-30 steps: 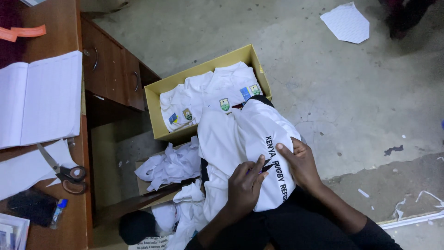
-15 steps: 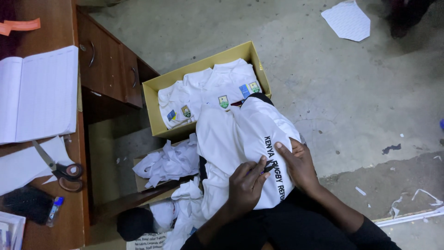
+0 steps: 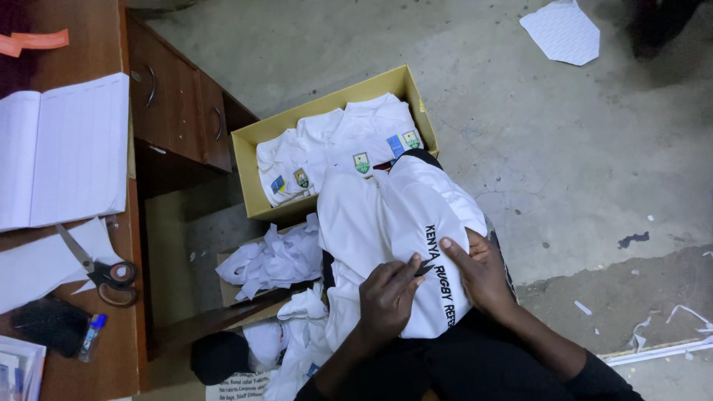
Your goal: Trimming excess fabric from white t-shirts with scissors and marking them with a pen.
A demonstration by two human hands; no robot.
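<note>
Concrete floor (image 3: 564, 163) below, my left hand (image 3: 388, 297) pinches a small dark tool (image 3: 423, 270) while my right hand (image 3: 483, 275) presses the white shirt (image 3: 386, 223) taut.

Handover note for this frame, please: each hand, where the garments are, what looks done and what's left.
Left hand: pinches a small dark tool against the white shirt on the lap.
Right hand: flat on the shirt beside its printed lettering, steadying it.
Yellow box ahead: folded white shirts with crests laid inside, apparently finished.
Left of the lap: a heap of loose white shirts, seemingly not handled yet.
Scissors lie on the desk, untouched.
</note>
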